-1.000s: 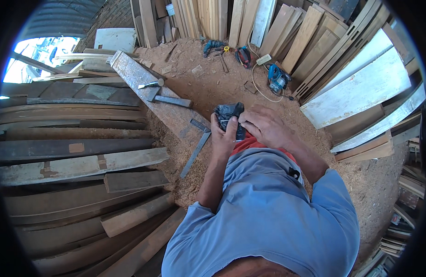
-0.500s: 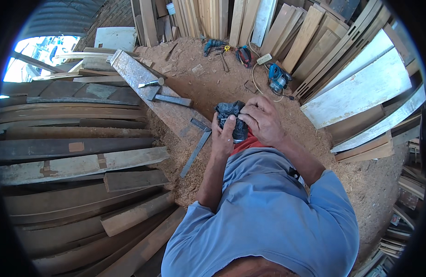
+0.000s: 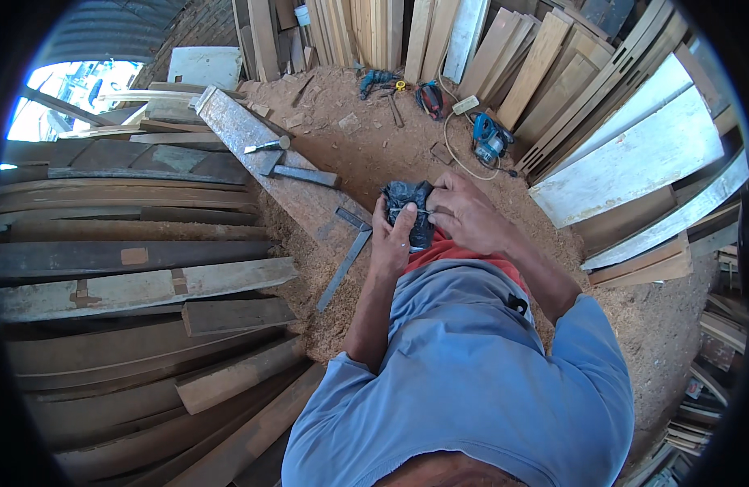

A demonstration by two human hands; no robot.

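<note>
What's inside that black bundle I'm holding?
No contents show: the black bundle shows only its crinkled outside, with a pale strand across it. Whatever is inside is covered, and the left hand and right hand hide parts of the outside.

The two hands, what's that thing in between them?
The head view shows a dark, crinkly bundle between the left hand and the right hand, with a thin pale strand across it.
</note>
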